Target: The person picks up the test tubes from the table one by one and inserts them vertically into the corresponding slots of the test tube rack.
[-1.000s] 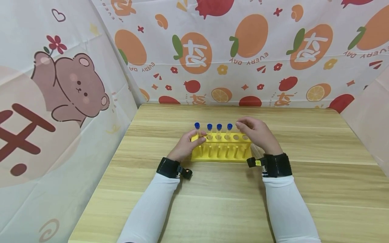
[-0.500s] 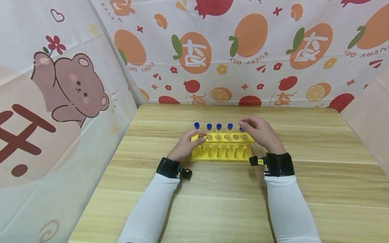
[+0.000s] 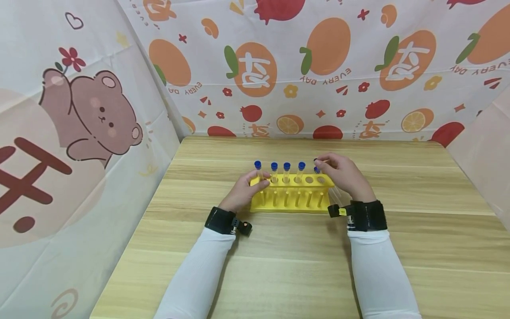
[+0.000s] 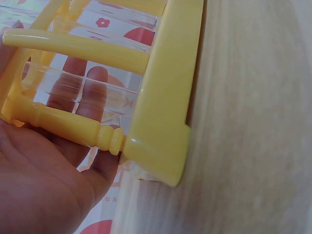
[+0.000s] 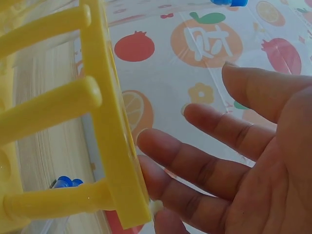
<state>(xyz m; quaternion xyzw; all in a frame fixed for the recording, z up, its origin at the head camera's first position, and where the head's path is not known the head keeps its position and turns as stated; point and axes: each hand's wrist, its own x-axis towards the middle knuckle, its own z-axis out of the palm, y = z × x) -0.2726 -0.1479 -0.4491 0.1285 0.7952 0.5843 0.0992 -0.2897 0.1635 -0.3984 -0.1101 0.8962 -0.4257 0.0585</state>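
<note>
A yellow test tube rack (image 3: 292, 208) stands on the table. Several clear test tubes with blue caps (image 3: 287, 166) stand in its left holes; the two right holes look vacant. My left hand (image 3: 246, 190) grips the rack's left end, with fingers (image 4: 95, 92) behind a post and a tube. My right hand (image 3: 344, 175) is just beyond the rack's right end, fingers apart and nothing between them. In the right wrist view, its lower fingertips are at the rack's edge; whether they touch is unclear. Blue caps (image 5: 66, 182) of lying tubes show through the rack.
Clear tube bodies (image 3: 336, 195) lie on the wooden table (image 3: 295, 261) by the rack's right end, partly hidden by my right hand. A fruit-patterned cloth (image 3: 291, 84) hangs behind the table, and a bear-printed cloth (image 3: 103, 110) hangs at the left.
My right hand has shifted slightly right, away from the standing tubes. A blue cap behind the rack's right end has come into view. My left hand has stayed in place.
</note>
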